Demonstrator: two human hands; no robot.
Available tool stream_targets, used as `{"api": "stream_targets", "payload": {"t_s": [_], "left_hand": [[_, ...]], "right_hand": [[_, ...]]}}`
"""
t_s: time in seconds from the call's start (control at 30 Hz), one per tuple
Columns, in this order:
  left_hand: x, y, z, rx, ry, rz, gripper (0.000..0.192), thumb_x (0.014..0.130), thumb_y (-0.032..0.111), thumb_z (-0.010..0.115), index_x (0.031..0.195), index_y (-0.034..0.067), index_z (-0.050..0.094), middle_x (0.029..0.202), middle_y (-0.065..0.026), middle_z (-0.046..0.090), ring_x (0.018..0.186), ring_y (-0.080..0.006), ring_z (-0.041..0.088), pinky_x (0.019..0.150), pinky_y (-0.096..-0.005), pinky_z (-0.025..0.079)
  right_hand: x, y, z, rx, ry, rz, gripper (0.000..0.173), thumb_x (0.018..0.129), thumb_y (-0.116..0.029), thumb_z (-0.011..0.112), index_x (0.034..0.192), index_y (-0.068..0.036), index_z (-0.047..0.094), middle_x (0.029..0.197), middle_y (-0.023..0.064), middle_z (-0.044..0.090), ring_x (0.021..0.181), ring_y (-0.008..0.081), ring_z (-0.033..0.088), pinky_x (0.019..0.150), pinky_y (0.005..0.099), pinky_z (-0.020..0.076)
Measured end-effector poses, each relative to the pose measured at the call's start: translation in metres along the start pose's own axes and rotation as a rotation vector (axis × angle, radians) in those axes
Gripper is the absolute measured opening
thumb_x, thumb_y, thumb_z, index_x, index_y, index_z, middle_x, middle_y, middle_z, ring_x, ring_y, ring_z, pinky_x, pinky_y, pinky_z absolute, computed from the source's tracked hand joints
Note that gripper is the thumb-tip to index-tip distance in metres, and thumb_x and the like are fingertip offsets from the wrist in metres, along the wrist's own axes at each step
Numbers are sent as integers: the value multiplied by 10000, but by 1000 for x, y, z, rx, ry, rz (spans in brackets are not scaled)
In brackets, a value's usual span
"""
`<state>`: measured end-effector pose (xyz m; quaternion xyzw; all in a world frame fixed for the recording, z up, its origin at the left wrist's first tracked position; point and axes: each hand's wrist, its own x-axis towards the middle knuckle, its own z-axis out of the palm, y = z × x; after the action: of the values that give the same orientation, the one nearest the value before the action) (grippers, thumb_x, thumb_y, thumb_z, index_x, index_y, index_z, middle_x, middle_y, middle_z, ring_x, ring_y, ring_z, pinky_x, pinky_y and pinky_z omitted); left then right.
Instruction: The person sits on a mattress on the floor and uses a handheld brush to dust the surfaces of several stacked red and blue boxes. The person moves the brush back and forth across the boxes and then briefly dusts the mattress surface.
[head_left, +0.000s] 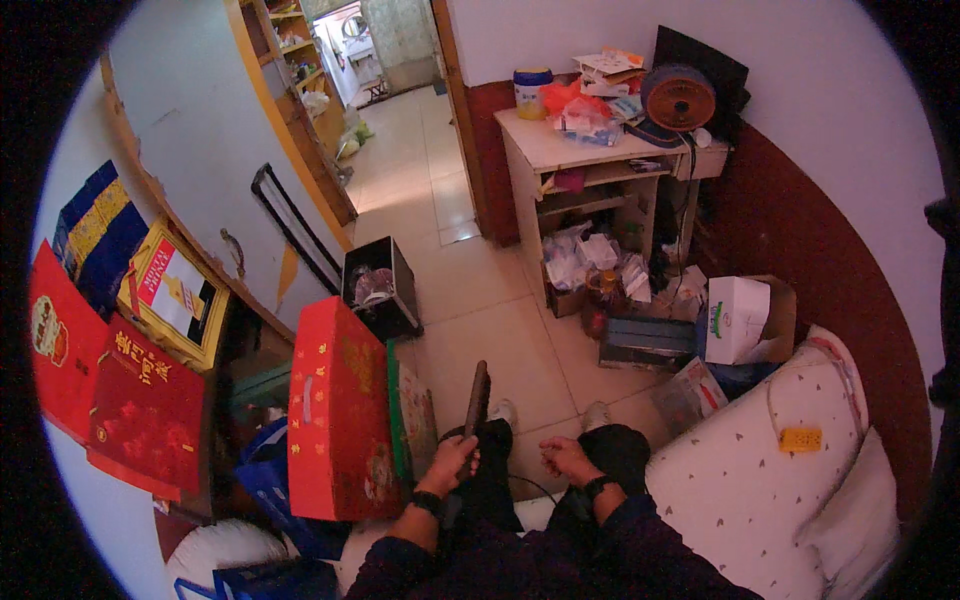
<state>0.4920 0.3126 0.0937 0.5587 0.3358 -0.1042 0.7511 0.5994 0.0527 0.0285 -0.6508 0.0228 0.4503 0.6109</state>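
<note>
My left hand (453, 459) grips the lower end of a long dark brown object (476, 397) that stands nearly upright above my left knee; it looks like a brush, though its exact kind is unclear. My right hand (568, 459) hangs over my right thigh with its fingers loosely curled, and nothing shows in them. Each wrist wears a dark band. A thin black cable (534, 484) runs between my legs. To the left of my left hand stands a large red gift box (345, 420), with a green-edged carton (414, 409) beside it.
A bed (720, 480) with a yellow object (800, 440) lies at right. Ahead are a cluttered desk (540, 146) with a fan (679, 105), a white carton (739, 319) and a black open bin (382, 289). More gift boxes (150, 405) stack at left. Tiled floor (495, 330) leads to a doorway.
</note>
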Motion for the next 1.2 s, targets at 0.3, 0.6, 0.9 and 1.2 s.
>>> {"api": "stream_targets", "payload": {"t_s": [0.3,0.6,0.9,1.2], "left_hand": [[-6,4,6,-31,24,-23,195,992,244,593,999,54,548,755,-45,590,564,-143,553,484,-312,468],[-5,3,2,8,1,-1,194,987,239,603,992,51,556,761,-54,607,563,-145,563,483,-321,477],[-4,-1,-5,-19,-21,56,189,987,229,604,975,45,560,765,-62,622,561,-151,571,487,-327,486],[-5,-1,-7,-58,-22,35,177,986,219,602,966,47,565,757,-58,627,557,-141,574,488,-303,489]], "right_hand": [[0,-5,-2,-109,-3,-23,290,954,-137,598,1220,-25,618,820,65,663,619,143,603,514,285,461],[-4,-5,1,-72,37,37,284,955,-119,591,1218,-17,620,841,71,666,618,158,607,514,300,468],[6,11,-3,-122,43,37,291,949,-112,593,1227,-29,617,833,69,671,611,157,612,516,297,466],[0,10,-3,-176,50,36,301,935,-88,602,1230,-31,617,842,70,677,618,166,620,534,307,483]]}}
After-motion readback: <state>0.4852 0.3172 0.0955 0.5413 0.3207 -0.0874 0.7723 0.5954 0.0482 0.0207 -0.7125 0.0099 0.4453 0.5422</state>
